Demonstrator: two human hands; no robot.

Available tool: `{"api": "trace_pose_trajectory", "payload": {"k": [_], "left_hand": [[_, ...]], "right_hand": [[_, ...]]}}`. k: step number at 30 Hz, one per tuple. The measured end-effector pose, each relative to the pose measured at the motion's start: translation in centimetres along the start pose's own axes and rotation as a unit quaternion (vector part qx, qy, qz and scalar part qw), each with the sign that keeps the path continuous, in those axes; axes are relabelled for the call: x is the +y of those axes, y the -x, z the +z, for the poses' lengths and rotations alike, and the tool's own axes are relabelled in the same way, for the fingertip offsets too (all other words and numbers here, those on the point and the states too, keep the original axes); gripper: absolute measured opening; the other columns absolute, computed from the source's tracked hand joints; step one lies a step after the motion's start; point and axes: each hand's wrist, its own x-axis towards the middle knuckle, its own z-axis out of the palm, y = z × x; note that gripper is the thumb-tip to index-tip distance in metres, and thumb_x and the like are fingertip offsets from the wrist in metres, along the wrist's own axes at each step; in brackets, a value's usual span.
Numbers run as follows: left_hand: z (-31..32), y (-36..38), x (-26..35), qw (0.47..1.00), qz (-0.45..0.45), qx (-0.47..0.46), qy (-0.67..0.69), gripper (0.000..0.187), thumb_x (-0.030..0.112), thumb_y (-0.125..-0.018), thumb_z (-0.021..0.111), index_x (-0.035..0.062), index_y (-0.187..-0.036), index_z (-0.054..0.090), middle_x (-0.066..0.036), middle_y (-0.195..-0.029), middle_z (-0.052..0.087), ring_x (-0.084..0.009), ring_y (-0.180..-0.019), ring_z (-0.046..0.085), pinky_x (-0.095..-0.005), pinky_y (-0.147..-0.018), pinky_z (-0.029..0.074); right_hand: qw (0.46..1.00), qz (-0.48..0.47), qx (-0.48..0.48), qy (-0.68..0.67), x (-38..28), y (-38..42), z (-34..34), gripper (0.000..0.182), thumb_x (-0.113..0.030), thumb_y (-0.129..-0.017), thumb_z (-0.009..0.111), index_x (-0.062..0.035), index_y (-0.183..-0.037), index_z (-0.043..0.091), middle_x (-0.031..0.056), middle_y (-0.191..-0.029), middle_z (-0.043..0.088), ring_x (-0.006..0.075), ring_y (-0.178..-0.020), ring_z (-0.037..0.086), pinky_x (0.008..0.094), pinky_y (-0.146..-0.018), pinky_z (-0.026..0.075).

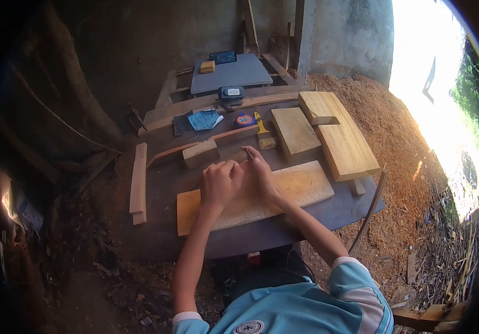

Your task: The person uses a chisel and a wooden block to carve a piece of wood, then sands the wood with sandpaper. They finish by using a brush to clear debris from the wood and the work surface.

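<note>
Both hands are over a long, pale wooden board (306, 186) lying on the dark table. My left hand (221, 181) has its fingers curled; whatever they hold is hidden. Beside it, my right hand (261, 175) pinches a thin dark sliver (249, 155) between thumb and fingers, too small to name. A small wooden block (201, 153) sits just beyond my left hand, next to a thin curved wooden strip (236, 134). Past my right hand lie a yellow-handled paintbrush (261, 125) and a blue and red tape measure (244, 120).
Thick wooden blocks (295, 133) and a notched one (350, 153) stand at the right. A wooden strip (138, 183) lies at the left edge. Blue sandpaper (205, 119) and a small black device (231, 93) are farther back. Sawdust (401, 150) covers the ground at right.
</note>
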Motion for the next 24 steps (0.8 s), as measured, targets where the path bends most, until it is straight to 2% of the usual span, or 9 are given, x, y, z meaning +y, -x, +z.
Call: {"api": "trace_pose_trajectory", "payload": {"k": [3, 6, 7, 10, 11, 15, 19, 23, 24], "left_hand": [[0.4, 0.0, -0.4, 1.000, 0.010, 0.005, -0.028, 0.017, 0.015, -0.081, 0.054, 0.0025, -0.073, 0.063, -0.014, -0.064, 0.059, -0.0334, -0.060, 0.059, -0.0406, -0.055, 0.047], [0.3, -0.1, -0.3, 0.999, 0.001, 0.005, -0.032, 0.017, 0.016, -0.081, 0.055, 0.0027, -0.073, 0.063, -0.014, -0.065, 0.060, -0.0335, -0.062, 0.060, -0.0408, -0.057, 0.047], [0.2, 0.1, -0.1, 1.000, -0.004, 0.003, -0.025, 0.017, 0.016, -0.080, 0.055, 0.0028, -0.074, 0.063, -0.014, -0.066, 0.060, -0.0335, -0.063, 0.060, -0.0409, -0.058, 0.047], [0.4, 0.2, -0.5, 0.999, 0.010, 0.007, -0.041, 0.016, 0.016, -0.080, 0.055, 0.0033, -0.074, 0.063, -0.014, -0.066, 0.060, -0.0334, -0.062, 0.059, -0.0413, -0.059, 0.047], [0.6, 0.5, -0.9, 0.999, 0.015, 0.004, -0.031, 0.016, 0.015, -0.081, 0.055, 0.0033, -0.073, 0.062, -0.014, -0.066, 0.060, -0.0337, -0.060, 0.057, -0.0413, -0.059, 0.046], [0.3, 0.3, -0.2, 0.999, 0.016, 0.002, -0.031, 0.015, 0.013, -0.080, 0.055, 0.0028, -0.071, 0.059, -0.013, -0.065, 0.058, -0.0328, -0.060, 0.057, -0.0394, -0.056, 0.045], [0.6, 0.8, -0.6, 0.998, 0.034, 0.017, -0.058, 0.018, 0.015, -0.081, 0.055, 0.0020, -0.069, 0.059, -0.013, -0.063, 0.057, -0.0328, -0.059, 0.057, -0.0398, -0.055, 0.045], [0.6, 0.1, -0.6, 1.000, 0.014, -0.007, -0.027, 0.013, 0.014, -0.077, 0.058, 0.0041, -0.069, 0.057, -0.013, -0.066, 0.057, -0.0339, -0.063, 0.057, -0.0421, -0.058, 0.046], [0.5, -0.1, -0.6, 0.999, 0.033, 0.005, -0.028, 0.015, 0.014, -0.078, 0.057, 0.0038, -0.068, 0.057, -0.013, -0.066, 0.057, -0.0344, -0.063, 0.057, -0.0422, -0.058, 0.046]], "right_hand": [[0.999, -0.032, -0.026, -0.025, -4.0, 0.0, 0.6, 0.050, -0.039, -0.092, 0.039, -0.0103, -0.133, 0.038, 0.0104, -0.106, 0.053, 0.0180, -0.104, 0.048, 0.0308, -0.095, 0.033], [0.997, -0.029, -0.029, -0.067, -3.1, 0.0, 0.8, 0.051, -0.039, -0.091, 0.041, -0.0105, -0.133, 0.038, 0.0098, -0.104, 0.053, 0.0177, -0.102, 0.048, 0.0309, -0.094, 0.034], [0.999, -0.008, -0.028, 0.038, -3.4, 0.0, 0.7, 0.055, -0.042, -0.089, 0.043, -0.0107, -0.133, 0.037, 0.0098, -0.104, 0.053, 0.0174, -0.101, 0.048, 0.0314, -0.092, 0.035], [0.999, -0.030, -0.041, 0.019, -5.0, 0.4, 0.7, 0.053, -0.040, -0.090, 0.042, -0.0101, -0.133, 0.038, 0.0101, -0.106, 0.052, 0.0171, -0.101, 0.047, 0.0306, -0.091, 0.036], [0.995, -0.079, -0.041, 0.042, -5.6, 0.6, 0.6, 0.052, -0.038, -0.090, 0.041, -0.0086, -0.133, 0.038, 0.0100, -0.108, 0.052, 0.0172, -0.102, 0.047, 0.0301, -0.092, 0.036], [0.998, 0.053, -0.001, 0.045, -2.0, -0.5, 0.4, 0.061, -0.046, -0.087, 0.045, -0.0081, -0.134, 0.037, 0.0118, -0.113, 0.050, 0.0190, -0.104, 0.047, 0.0321, -0.095, 0.034], [0.995, -0.090, -0.035, -0.035, -4.2, 0.1, 1.1, 0.054, -0.038, -0.091, 0.043, -0.0071, -0.134, 0.037, 0.0087, -0.111, 0.050, 0.0182, -0.104, 0.046, 0.0295, -0.096, 0.033], [0.995, 0.094, -0.012, -0.026, -4.0, -0.5, 1.0, 0.067, -0.046, -0.082, 0.057, -0.0087, -0.134, 0.038, 0.0132, -0.120, 0.049, 0.0230, -0.117, 0.043, 0.0359, -0.099, 0.032], [1.000, 0.020, -0.019, 0.012, -4.8, -0.4, 1.2, 0.066, -0.044, -0.082, 0.057, -0.0081, -0.134, 0.038, 0.0139, -0.120, 0.049, 0.0232, -0.116, 0.043, 0.0354, -0.099, 0.033]]}}
